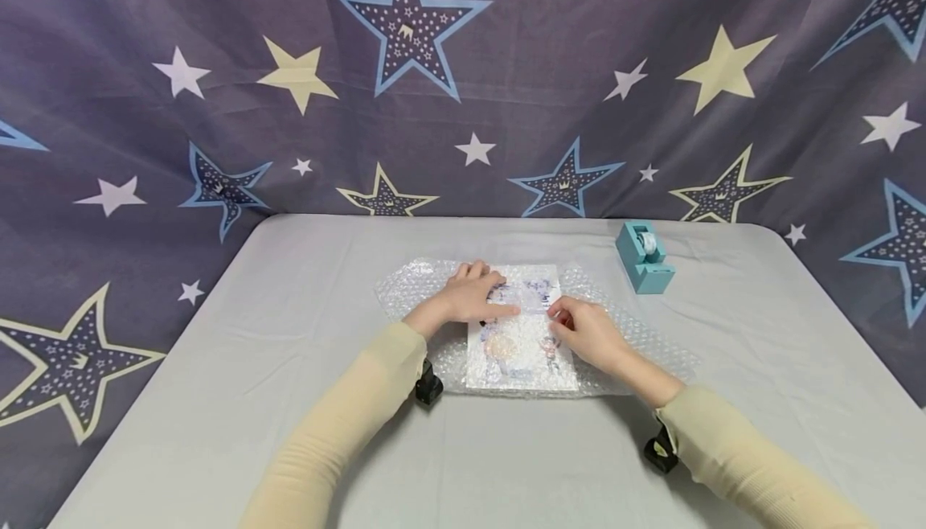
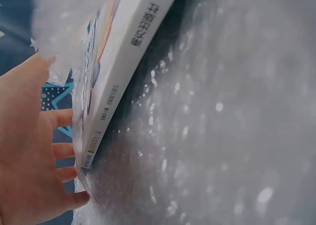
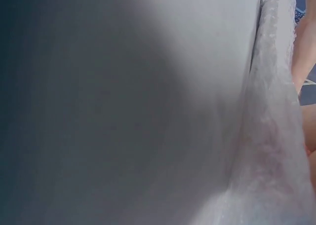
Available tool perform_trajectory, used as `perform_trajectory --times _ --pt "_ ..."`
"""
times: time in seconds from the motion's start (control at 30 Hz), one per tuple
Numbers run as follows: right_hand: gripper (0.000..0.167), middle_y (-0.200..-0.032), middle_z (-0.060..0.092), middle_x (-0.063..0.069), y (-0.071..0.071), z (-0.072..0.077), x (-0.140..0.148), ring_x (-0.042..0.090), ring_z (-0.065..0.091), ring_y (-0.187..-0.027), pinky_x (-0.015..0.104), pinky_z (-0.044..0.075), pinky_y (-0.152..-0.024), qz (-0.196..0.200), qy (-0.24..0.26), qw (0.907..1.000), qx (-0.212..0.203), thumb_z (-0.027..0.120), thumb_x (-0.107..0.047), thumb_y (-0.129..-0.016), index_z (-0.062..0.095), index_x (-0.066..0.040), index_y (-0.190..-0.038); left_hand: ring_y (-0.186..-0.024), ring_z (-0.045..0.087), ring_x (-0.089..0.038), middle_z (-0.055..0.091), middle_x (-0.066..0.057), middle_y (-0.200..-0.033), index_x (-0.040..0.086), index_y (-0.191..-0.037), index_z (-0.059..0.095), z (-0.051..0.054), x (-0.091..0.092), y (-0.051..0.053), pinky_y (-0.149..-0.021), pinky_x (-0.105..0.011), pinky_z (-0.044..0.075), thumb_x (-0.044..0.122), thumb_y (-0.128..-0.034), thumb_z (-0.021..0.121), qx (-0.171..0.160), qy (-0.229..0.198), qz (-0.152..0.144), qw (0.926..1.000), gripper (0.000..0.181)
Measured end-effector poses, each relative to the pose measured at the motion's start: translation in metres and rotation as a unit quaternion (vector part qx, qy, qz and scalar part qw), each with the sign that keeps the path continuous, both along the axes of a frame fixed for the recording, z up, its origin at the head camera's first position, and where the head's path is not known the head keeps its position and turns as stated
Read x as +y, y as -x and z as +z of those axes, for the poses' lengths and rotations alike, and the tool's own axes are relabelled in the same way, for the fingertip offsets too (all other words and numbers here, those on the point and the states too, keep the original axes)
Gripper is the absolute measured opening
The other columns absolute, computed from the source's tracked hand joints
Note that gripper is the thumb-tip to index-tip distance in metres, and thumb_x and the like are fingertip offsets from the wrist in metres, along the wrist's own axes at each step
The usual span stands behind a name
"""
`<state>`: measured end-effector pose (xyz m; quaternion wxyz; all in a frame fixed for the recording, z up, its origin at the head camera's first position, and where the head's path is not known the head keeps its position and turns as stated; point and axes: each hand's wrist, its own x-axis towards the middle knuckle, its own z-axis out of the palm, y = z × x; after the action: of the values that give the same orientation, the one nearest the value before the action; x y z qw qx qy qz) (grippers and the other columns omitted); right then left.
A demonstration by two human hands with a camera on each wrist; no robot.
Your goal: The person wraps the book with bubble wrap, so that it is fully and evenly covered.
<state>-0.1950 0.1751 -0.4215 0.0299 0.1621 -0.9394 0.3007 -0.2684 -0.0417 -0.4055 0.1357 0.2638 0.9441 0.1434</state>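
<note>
Book [image 1: 521, 356] is mid-table [image 1: 217, 400], bubble wrap [image 1: 408, 288] under it and across its cover. My left hand [image 1: 469, 296] rests on its left side, fingers spread. My right hand [image 1: 589, 334] bends at its right edge; can't tell if it's pinching wrap.

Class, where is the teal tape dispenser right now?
In the head view, the teal tape dispenser stands on the right of the table, beyond the right hand and near the bubble wrap.
</note>
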Motion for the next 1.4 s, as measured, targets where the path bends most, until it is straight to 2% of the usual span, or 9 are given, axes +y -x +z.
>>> perform_trajectory --times 0.07,0.17,0.4,0.6,0.8,1.07,1.27,1.33,1.4 --pt "0.010 -0.071 0.060 -0.001 0.0001 -0.0001 0.0004 0.006 0.050 -0.059 0.024 0.042 -0.058 -0.002 -0.001 1.0000 -0.001 0.061 -0.009 -0.082 0.062 -0.006 -0.091 -0.125 0.025 -0.029 0.028 -0.010 -0.139 0.021 -0.138 0.037 0.0009 -0.0002 -0.0006 -0.101 -0.048 0.028 0.066 -0.0774 0.051 0.000 0.015 -0.010 0.9998 0.077" --pt "0.009 -0.073 0.060 0.000 0.0003 -0.0005 0.0009 0.007 0.051 -0.060 0.024 0.042 -0.058 -0.003 -0.002 1.0000 -0.003 0.061 -0.009 -0.081 0.063 -0.006 -0.090 -0.127 0.023 -0.029 0.025 -0.010 -0.142 0.021 -0.140 0.033 0.0002 -0.0004 -0.0006 -0.104 -0.047 0.025 0.064 -0.0750 0.056 -0.004 0.024 -0.017 0.9996 0.081" --pt "0.010 -0.074 0.059 0.001 0.0005 -0.0014 0.0009 0.008 0.050 -0.062 0.025 0.042 -0.058 -0.006 -0.002 1.0000 -0.007 0.060 -0.009 -0.082 0.063 -0.005 -0.090 -0.132 0.016 -0.029 0.017 -0.012 -0.146 0.022 -0.143 0.026 -0.0015 0.0000 -0.0030 -0.108 -0.049 0.018 0.063 -0.0782 0.054 -0.018 0.037 -0.018 0.9990 0.081" --pt "0.009 -0.075 0.055 0.002 -0.0006 -0.0007 -0.0007 0.010 0.048 -0.064 0.026 0.040 -0.059 -0.016 -0.014 0.9997 -0.011 0.059 -0.010 -0.083 0.062 -0.006 -0.090 -0.133 0.015 -0.032 0.016 -0.011 -0.147 0.022 -0.143 0.026 -0.0024 0.0003 -0.0032 -0.108 -0.052 0.015 0.063 -0.0796 0.052 -0.002 0.053 -0.029 0.9982 0.079" --pt "0.009 -0.074 0.051 0.002 0.0009 -0.0020 -0.0047 0.012 0.044 -0.066 0.027 0.038 -0.058 -0.018 -0.041 0.9990 0.008 0.059 -0.011 -0.082 0.060 -0.006 -0.090 -0.134 0.013 -0.036 0.011 -0.007 -0.151 0.017 -0.143 0.026 0.0003 -0.0007 -0.0039 -0.107 -0.054 0.014 0.059 -0.0826 0.051 0.001 0.058 -0.042 0.9974 0.078" --pt "0.010 -0.075 0.051 0.003 0.0008 -0.0004 -0.0036 0.013 0.046 -0.066 0.027 0.039 -0.059 -0.021 -0.032 0.9992 0.006 0.060 -0.010 -0.081 0.060 -0.005 -0.090 -0.136 0.010 -0.038 0.016 -0.005 -0.151 0.015 -0.145 0.022 0.0042 -0.0027 -0.0066 -0.107 -0.057 0.007 0.051 -0.0866 0.050 0.007 0.056 -0.061 0.9965 0.074" --pt "0.012 -0.077 0.052 0.003 0.0012 0.0006 -0.0020 0.013 0.047 -0.066 0.027 0.040 -0.059 -0.022 -0.030 0.9993 -0.009 0.060 -0.011 -0.082 0.061 -0.006 -0.092 -0.137 0.019 -0.023 0.025 -0.004 -0.148 0.014 -0.143 0.029 0.0044 -0.0022 -0.0075 -0.108 -0.053 -0.006 0.049 -0.0872 0.052 0.036 0.063 -0.075 0.9945 0.069" --pt "0.012 -0.077 0.053 0.003 0.0015 0.0008 -0.0017 0.013 0.047 -0.067 0.028 0.040 -0.059 -0.024 -0.033 0.9991 -0.011 0.060 -0.012 -0.081 0.061 -0.007 -0.092 -0.136 0.024 -0.022 0.029 -0.005 -0.146 0.011 -0.141 0.032 0.0031 -0.0015 -0.0072 -0.111 -0.047 -0.002 0.045 -0.0875 0.053 0.045 0.051 -0.088 0.9938 0.067" --pt "0.013 -0.078 0.053 0.002 0.0018 0.0011 -0.0014 0.013 0.047 -0.067 0.028 0.040 -0.059 -0.026 -0.036 0.9989 -0.013 0.061 -0.013 -0.081 0.062 -0.007 -0.092 -0.134 0.027 -0.023 0.032 -0.008 -0.144 0.007 -0.140 0.033 0.0013 -0.0008 -0.0069 -0.112 -0.042 0.008 0.041 -0.0878 0.055 0.047 0.029 -0.101 0.9933 0.066"
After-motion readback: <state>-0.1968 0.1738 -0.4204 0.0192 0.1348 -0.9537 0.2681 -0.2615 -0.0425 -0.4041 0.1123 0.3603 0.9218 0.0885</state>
